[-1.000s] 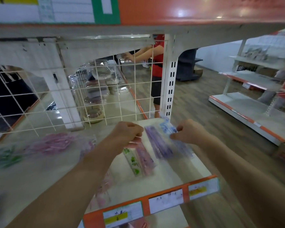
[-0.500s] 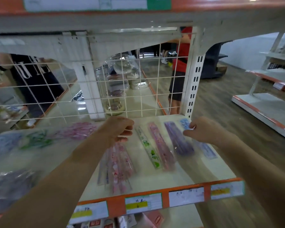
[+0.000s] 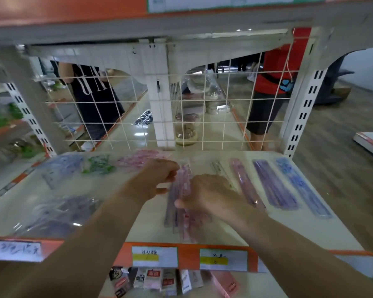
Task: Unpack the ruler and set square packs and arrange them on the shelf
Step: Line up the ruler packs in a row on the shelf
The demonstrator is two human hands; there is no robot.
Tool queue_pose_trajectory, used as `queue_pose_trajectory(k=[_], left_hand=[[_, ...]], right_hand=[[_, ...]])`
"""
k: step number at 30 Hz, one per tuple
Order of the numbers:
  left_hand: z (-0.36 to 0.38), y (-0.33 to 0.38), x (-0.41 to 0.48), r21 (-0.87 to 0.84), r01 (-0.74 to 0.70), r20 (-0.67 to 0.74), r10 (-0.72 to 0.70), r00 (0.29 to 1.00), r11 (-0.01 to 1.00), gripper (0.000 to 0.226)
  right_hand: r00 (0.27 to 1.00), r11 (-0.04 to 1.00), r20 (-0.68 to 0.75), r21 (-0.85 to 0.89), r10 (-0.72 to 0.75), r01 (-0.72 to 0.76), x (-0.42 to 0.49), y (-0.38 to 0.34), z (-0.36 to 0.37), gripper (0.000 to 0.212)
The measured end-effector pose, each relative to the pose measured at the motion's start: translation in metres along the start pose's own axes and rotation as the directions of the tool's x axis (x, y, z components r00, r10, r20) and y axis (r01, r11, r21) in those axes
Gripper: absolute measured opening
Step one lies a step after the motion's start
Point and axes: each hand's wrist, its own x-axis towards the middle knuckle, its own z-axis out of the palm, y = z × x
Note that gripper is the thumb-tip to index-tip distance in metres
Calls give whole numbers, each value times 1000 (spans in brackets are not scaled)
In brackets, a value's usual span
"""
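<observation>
Left hand (image 3: 157, 179) pinches the pink ruler pack (image 3: 180, 203) at its top; right hand (image 3: 213, 196) apparently grips mid-length, over the cream shelf (image 3: 299, 231), wire grid (image 3: 202, 104) behind. Right hand has left the blue ruler (image 3: 302, 188).

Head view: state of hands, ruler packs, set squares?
left hand, grips pink ruler bundle at far end
right hand, holds bundle's middle
purple ruler pack, flat on shelf, untouched
blue ruler pack, flat, rightmost
set square packs, lying at left, blurred
</observation>
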Motion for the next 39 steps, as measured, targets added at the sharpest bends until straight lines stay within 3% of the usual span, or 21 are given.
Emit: queue_pose_trajectory(k=[9, 13, 17, 23, 26, 31, 35, 39], left_hand=[[6, -9, 4, -156, 48, -37, -54, 998, 987, 22], [12, -15, 5, -171, 11, -5, -12, 1000, 985, 25], [22, -16, 1, -20, -34, 4, 34, 999, 999, 17], [36, -14, 7, 55, -82, -27, 83, 996, 995, 18], [44, -15, 12, -106, -93, -34, 89, 995, 990, 13], [57, -22, 11, -514, 1, 78, 46, 996, 858, 20], [55, -31, 4, -563, 16, 220, 131, 967, 826, 30], [56, -31, 0, -575, -22, 187, 158, 970, 818, 16]], right_hand=[[997, 948, -5, 309, 78, -72, 11, 24, 6, 33], [994, 840, -27, 537, 109, -77, 11, 33, 12, 29], [978, 744, -141, 668, 155, -22, 3, 40, 19, 9], [951, 645, -267, 757, 155, 108, -9, 42, 26, 13], [930, 592, -320, 791, 181, 157, -13, 41, 28, 22], [900, 316, -279, 933, 335, 171, -15, 44, 25, 18], [895, 251, -301, 942, 328, 225, -17, 45, 26, 14], [870, 292, -295, 938, 395, 186, -13, 45, 28, 15]])
